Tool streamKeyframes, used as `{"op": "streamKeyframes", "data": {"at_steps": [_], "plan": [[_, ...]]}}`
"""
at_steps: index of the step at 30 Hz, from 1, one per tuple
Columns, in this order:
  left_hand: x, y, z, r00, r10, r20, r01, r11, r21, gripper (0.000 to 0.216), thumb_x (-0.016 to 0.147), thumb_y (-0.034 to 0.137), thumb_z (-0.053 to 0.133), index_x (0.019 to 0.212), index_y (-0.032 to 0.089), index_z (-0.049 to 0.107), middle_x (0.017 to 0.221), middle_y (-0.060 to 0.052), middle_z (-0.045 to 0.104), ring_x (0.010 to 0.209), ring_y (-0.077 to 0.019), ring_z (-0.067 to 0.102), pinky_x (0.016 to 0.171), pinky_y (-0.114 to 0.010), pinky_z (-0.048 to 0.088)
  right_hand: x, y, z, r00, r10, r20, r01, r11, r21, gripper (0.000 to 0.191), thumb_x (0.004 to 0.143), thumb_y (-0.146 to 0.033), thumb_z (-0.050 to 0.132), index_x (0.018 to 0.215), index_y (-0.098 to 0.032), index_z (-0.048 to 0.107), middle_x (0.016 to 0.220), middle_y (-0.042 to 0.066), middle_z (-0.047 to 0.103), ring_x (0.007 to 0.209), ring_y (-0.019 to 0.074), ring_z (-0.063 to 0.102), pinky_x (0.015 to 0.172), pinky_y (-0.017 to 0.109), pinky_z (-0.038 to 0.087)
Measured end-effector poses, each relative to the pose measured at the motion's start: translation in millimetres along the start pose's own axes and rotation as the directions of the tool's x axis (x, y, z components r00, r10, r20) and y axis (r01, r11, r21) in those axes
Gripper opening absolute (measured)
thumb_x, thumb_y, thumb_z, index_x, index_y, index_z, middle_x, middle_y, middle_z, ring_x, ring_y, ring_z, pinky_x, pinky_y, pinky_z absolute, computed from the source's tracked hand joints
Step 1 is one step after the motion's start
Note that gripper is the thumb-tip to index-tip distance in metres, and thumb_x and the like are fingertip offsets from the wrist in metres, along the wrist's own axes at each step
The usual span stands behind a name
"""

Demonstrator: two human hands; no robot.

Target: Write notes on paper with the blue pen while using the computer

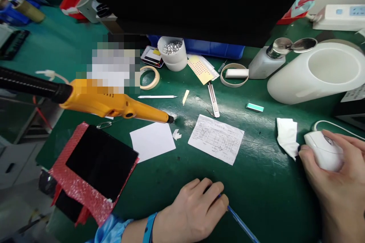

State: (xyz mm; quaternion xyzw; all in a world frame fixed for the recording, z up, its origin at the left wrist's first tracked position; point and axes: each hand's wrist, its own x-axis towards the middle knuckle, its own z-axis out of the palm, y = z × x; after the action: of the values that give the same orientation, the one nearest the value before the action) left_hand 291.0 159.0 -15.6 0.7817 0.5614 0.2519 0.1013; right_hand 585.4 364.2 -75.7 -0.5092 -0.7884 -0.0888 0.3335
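Observation:
My right hand [336,182] rests on a white computer mouse [323,151] at the right edge of the green mat, fingers curled over it. My left hand [194,209] lies near the front edge, fingers closed around a thin blue tool [242,226] that points to the lower right. A printed paper form [216,138] lies just beyond the left hand, with a blank white card [152,140] to its left. A folded white wipe [287,136] sits beside the mouse.
An orange electric screwdriver [114,103] hangs across the left. A black panel on red bubble wrap [94,167] lies at front left. Farther back are tape rolls [149,77], a cup of screws [172,52], a knife [213,100], a dispenser bottle [268,60] and a large white container [319,72].

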Motion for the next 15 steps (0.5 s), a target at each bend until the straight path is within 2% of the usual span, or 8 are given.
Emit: {"op": "streamKeyframes", "data": {"at_steps": [3, 6, 8, 11, 15], "plan": [[-1.2, -0.4, -0.1, 1.000, -0.003, 0.016, 0.002, 0.999, 0.038, 0.029, 0.122, 0.014, 0.035, 0.109, 0.015, 0.061, 0.103, -0.007, 0.073, 0.074, -0.0184, 0.068, 0.056, -0.034, 0.054, 1.3, -1.3, -1.6, 1.000, 0.022, 0.021, -0.023, 1.000, 0.015, 0.052, 0.092, -0.054, 0.078, 0.128, -0.018, 0.083, 0.115, 0.019, 0.077, 0.103, 0.0386, 0.077, 0.088, 0.054, 0.063], [-1.5, -0.6, -0.6, 1.000, -0.006, 0.019, 0.005, 0.998, 0.055, 0.031, 0.122, 0.014, 0.031, 0.110, 0.016, 0.060, 0.105, -0.007, 0.073, 0.076, -0.0192, 0.069, 0.058, -0.035, 0.057, 1.1, -2.4, -1.6, 0.998, -0.055, 0.013, 0.055, 0.998, 0.011, 0.050, 0.096, -0.052, 0.077, 0.131, -0.016, 0.080, 0.116, 0.020, 0.077, 0.103, 0.0381, 0.076, 0.087, 0.052, 0.064], [-1.3, -0.7, -0.8, 1.000, -0.005, 0.015, 0.004, 0.998, 0.061, 0.033, 0.122, 0.013, 0.028, 0.111, 0.016, 0.059, 0.106, -0.007, 0.073, 0.077, -0.0193, 0.070, 0.060, -0.035, 0.058, 0.6, -5.1, -0.5, 0.998, -0.059, -0.020, 0.059, 0.998, 0.006, 0.049, 0.098, -0.050, 0.075, 0.133, -0.015, 0.079, 0.117, 0.021, 0.076, 0.104, 0.0379, 0.076, 0.087, 0.051, 0.064], [-1.5, -0.8, 0.4, 1.000, -0.011, -0.015, 0.012, 0.996, 0.083, 0.034, 0.121, 0.011, 0.027, 0.110, 0.016, 0.058, 0.104, -0.007, 0.071, 0.076, -0.0189, 0.068, 0.060, -0.035, 0.055, 0.0, -10.8, 1.2, 0.999, 0.022, -0.043, -0.021, 0.999, 0.024, 0.050, 0.099, -0.055, 0.071, 0.128, -0.016, 0.081, 0.119, 0.020, 0.075, 0.105, 0.0379, 0.075, 0.091, 0.052, 0.061], [-3.6, -0.7, 4.3, 1.000, -0.020, -0.012, 0.021, 0.998, 0.067, 0.031, 0.121, 0.011, 0.028, 0.110, 0.017, 0.057, 0.096, -0.004, 0.065, 0.071, -0.0174, 0.061, 0.057, -0.034, 0.047, 0.5, -15.2, 0.5, 0.991, 0.130, -0.014, -0.129, 0.990, 0.060, 0.050, 0.095, -0.059, 0.070, 0.121, -0.019, 0.081, 0.119, 0.018, 0.073, 0.104, 0.0368, 0.073, 0.099, 0.057, 0.057]]}}
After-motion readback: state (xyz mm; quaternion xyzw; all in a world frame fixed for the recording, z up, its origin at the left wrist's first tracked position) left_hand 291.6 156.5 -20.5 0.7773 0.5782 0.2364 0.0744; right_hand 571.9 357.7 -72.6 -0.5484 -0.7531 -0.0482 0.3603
